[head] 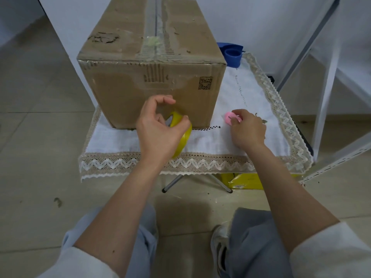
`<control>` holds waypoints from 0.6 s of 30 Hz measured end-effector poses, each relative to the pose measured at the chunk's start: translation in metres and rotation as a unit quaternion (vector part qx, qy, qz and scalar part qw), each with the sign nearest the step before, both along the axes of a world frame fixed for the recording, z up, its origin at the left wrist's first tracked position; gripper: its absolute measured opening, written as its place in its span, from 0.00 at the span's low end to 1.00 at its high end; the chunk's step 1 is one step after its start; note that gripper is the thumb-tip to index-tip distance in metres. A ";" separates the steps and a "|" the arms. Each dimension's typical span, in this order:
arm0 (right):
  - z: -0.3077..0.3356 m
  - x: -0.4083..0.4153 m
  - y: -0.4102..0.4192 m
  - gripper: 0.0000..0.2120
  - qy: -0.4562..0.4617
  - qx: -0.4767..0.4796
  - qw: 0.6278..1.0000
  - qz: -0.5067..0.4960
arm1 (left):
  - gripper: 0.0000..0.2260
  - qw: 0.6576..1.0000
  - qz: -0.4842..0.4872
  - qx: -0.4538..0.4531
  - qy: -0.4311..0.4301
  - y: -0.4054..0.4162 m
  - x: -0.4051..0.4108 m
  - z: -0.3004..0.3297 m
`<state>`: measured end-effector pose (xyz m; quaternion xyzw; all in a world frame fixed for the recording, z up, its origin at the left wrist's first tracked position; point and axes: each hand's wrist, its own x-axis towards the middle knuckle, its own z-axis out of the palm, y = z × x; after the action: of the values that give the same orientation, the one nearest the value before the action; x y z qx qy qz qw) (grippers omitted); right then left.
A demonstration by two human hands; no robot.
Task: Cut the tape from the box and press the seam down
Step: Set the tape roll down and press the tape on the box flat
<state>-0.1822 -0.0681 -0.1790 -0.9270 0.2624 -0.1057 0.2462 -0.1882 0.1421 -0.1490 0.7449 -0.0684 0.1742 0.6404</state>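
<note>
A brown cardboard box (148, 63) stands on a small table covered with a white cloth (247, 109) that has a lace border. The box takes the left and middle part of the table, and its near face looks toward the person. Along the middle of its top runs the seam (155, 27), and it is covered by a strip of clear tape (168, 31), which looks worn and torn in places. A printed square code (205, 83) is on the near face, at its right side. The left hand (158, 129) is in front of the lower part of this face, and its curled fingers grip a yellow tape roll (181, 135), which is held on its edge, just beside the box. The right hand (248, 128) is over the cloth to the right of the box, and its fingers pinch a small pink cutter (230, 117); I cannot tell if a blade is out. Behind the box at the right corner lies a blue object (231, 54), partly hidden. Under the table a yellow package (246, 181) lies on the tiled floor, beside the metal legs of the table.
</note>
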 end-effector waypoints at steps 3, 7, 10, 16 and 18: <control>0.003 -0.003 0.007 0.16 -0.043 -0.052 0.998 -0.008 | 0.20 1.000 -0.009 0.017 -0.018 0.000 0.000 0.000; 0.020 -0.015 0.023 0.11 -0.179 0.107 0.978 0.030 | 0.21 0.996 -0.021 0.064 -0.063 0.000 -0.003 -0.004; 0.033 -0.024 0.036 0.17 -0.074 0.315 0.942 0.090 | 0.20 0.985 -0.044 0.127 -0.111 0.000 -0.002 -0.009; 0.030 -0.029 0.049 0.18 0.017 0.388 0.910 0.145 | 0.15 0.946 -0.102 0.250 -0.181 -0.005 -0.007 -0.015; 0.030 -0.029 0.050 0.15 0.020 0.405 0.902 0.146 | 0.15 0.924 -0.111 0.303 -0.205 -0.008 -0.010 -0.019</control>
<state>-0.2116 -0.0185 -0.1490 -0.7772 0.1488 0.0653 0.6079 -0.1979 0.1345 -0.1681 0.8392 -0.3297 0.2215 0.3714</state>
